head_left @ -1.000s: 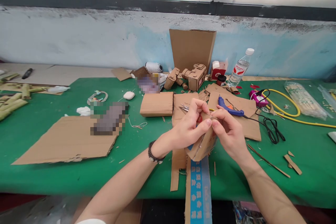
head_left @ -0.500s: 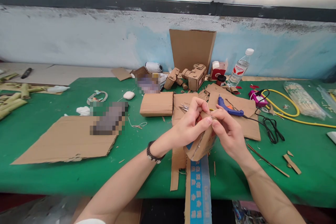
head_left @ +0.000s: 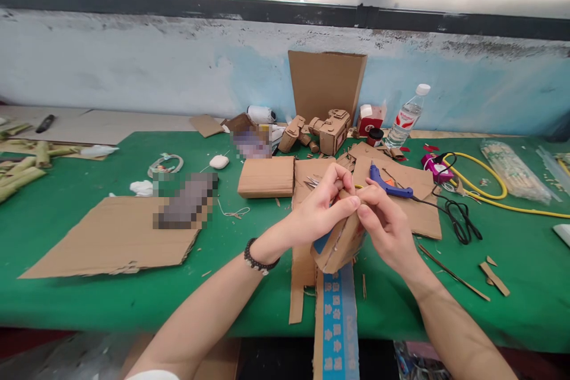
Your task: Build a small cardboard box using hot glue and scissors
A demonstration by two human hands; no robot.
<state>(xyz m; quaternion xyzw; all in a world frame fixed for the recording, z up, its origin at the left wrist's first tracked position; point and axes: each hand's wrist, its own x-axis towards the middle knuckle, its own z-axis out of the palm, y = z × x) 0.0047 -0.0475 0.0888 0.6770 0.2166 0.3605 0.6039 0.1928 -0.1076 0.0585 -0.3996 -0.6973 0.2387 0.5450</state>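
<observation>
My left hand (head_left: 318,209) and my right hand (head_left: 385,222) meet over the middle of the green table (head_left: 89,190), both pinching a small folded cardboard piece (head_left: 338,246) held just above the surface. Thumbs and forefingers press its top edge together. A bead bracelet sits on my left wrist. Beneath the piece lies a cardboard strip with blue printed tape (head_left: 336,314) that hangs over the table's front edge. A blue glue gun (head_left: 389,184) rests on cardboard just beyond my right hand, and scissors (head_left: 314,181) lie just beyond my left hand.
A large flat cardboard sheet (head_left: 111,237) lies at the left, a cardboard block (head_left: 266,176) in the middle, a cardboard model (head_left: 332,129) and an upright panel (head_left: 326,84) at the back. A water bottle (head_left: 407,114), black cord (head_left: 461,217) and yellow cable (head_left: 494,187) are at the right.
Both hands keep pinching the cardboard piece and have tilted it slightly, my left wrist dropping a little. Nothing else on the table has moved.
</observation>
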